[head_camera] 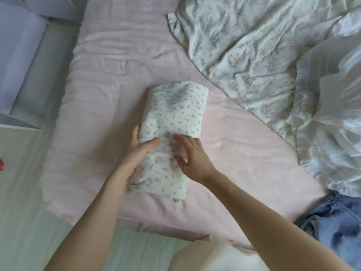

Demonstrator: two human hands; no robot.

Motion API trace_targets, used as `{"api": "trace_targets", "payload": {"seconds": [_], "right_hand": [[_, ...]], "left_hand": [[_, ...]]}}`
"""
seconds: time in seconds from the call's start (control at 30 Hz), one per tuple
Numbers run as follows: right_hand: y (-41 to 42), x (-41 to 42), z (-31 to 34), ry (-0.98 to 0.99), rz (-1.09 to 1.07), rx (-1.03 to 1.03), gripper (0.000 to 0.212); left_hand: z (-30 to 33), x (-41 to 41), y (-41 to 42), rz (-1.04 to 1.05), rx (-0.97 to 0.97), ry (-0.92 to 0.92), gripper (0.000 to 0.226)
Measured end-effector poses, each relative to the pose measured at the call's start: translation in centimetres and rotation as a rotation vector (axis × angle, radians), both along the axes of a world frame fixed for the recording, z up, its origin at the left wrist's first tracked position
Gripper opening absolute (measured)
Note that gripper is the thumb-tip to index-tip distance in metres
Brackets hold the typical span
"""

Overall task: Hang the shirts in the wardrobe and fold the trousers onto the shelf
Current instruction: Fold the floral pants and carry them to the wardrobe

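2 hands (136,153) (190,159), 1 folded garment (172,122)

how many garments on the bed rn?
3: folded floral trousers mid-bed under both hands, white ruffled garment at right, blue jeans lower right. More may hide under the floral duvet.

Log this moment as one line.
left hand grips folded trousers | right hand open on them | on bed

text: none legible | labels: none | numbers: none | signs: none
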State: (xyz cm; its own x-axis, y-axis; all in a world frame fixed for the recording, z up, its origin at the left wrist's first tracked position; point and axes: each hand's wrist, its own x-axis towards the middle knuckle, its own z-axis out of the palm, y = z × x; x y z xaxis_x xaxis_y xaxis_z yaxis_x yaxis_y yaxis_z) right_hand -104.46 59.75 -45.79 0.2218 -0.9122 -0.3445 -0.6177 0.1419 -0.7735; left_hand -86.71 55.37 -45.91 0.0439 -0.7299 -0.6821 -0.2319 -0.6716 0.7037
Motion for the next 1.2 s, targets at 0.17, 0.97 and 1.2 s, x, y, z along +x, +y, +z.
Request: {"api": "trace_targets", "payload": {"seconds": [0.17,0.97,1.2], "right_hand": [[1.1,0.7,-0.6,0.336,0.105,-0.013,0.061],[-1.4,4.7,-2.5,-0.465,-0.642,0.712,0.082],[0.2,2.9,-0.1,-0.537,-0.616,0.741,0.038]], "left_hand": [[0.3,2.1,1.7,-0.299,-0.432,-0.396,0.041],[-3.2,4.6,3.8,0.127,0.202,-0.169,0.079],[1.2,4.6,5.3,0.120,0.405,0.338,0.053]]}}
